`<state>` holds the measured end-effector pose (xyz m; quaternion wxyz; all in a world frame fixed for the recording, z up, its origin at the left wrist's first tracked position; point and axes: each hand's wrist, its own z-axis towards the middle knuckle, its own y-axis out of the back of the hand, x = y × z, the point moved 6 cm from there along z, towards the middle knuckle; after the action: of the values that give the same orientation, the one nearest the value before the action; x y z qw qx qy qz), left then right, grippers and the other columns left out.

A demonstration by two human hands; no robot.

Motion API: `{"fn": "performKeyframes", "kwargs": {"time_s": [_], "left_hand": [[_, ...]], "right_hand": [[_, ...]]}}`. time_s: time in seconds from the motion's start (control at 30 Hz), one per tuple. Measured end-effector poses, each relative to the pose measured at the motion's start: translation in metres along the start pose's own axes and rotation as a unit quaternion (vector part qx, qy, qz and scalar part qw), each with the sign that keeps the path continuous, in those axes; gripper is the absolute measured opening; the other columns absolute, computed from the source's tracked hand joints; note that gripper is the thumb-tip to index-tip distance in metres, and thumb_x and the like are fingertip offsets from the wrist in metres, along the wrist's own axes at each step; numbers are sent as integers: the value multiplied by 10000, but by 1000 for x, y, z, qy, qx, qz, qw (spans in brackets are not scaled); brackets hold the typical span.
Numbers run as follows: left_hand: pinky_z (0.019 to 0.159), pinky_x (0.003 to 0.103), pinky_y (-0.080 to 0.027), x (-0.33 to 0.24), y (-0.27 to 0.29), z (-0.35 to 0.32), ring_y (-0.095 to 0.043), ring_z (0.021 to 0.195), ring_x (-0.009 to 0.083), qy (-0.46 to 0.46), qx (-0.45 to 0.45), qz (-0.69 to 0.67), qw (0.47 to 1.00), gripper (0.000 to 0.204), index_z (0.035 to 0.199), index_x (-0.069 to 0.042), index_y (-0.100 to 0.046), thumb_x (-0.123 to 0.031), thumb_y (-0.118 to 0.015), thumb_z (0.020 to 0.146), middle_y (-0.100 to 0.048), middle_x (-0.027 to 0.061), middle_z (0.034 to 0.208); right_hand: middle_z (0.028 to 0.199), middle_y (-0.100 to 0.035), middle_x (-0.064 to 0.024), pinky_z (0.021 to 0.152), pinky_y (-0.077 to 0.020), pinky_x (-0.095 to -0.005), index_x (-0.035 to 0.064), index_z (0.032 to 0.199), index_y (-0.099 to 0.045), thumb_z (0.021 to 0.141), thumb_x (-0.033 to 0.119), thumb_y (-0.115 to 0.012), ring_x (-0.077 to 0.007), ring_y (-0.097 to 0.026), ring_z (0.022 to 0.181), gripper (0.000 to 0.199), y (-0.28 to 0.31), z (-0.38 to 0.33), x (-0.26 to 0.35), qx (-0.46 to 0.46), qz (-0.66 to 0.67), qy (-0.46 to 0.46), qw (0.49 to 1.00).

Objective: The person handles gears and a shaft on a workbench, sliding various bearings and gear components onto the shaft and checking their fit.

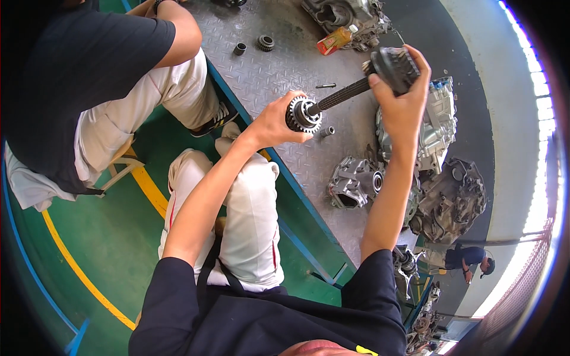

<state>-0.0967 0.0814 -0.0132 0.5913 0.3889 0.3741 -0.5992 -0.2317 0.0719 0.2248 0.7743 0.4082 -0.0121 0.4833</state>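
I hold a dark splined gear shaft (341,95) up over a steel checker-plate platform (279,65). My left hand (276,121) grips the toothed gear (304,114) at the shaft's near end. My right hand (404,98) is closed around the bigger dark gear cluster (395,65) at the far end. The shaft hangs roughly level between both hands, clear of the plate.
Below the shaft lie several grey gearbox housings (353,181) (439,124) (451,199). A small gear (265,42), a sleeve (240,48), a pin (325,86) and an orange bottle (335,40) lie on the plate. Another person (95,77) sits at left; a third person (469,258) crouches far right.
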Motion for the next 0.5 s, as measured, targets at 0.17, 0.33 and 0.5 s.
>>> {"fn": "performKeyframes", "kwargs": {"time_s": [0.17,0.33,0.5], "left_hand": [[1008,361,-533,-1,2,0,-709,1048,228,-5,-14,-2,1000,895,1434,-44,-495,-299,-918,688,-722,131,1142],[975,381,-541,-1,0,0,-710,1058,259,-1,-16,2,1000,886,1428,-44,-503,-246,-918,672,-719,178,1155],[955,392,-547,-2,1,0,-712,1039,311,-2,-33,9,999,851,1417,-55,-516,-219,-882,666,-713,196,1157]], "right_hand": [[1158,-671,-108,935,-581,-340,70,1422,-478,762,39,-852,-175,-710,1003,760,-35,-29,-25,33,64,-53,996],[1273,-611,-119,1002,-546,-348,34,1445,-436,751,38,-867,-196,-660,1119,817,-75,-75,-55,20,130,-117,984],[1377,-569,-135,1049,-529,-361,19,1508,-342,758,29,-870,-235,-633,1199,917,-93,-104,-68,35,150,-138,978]]}}
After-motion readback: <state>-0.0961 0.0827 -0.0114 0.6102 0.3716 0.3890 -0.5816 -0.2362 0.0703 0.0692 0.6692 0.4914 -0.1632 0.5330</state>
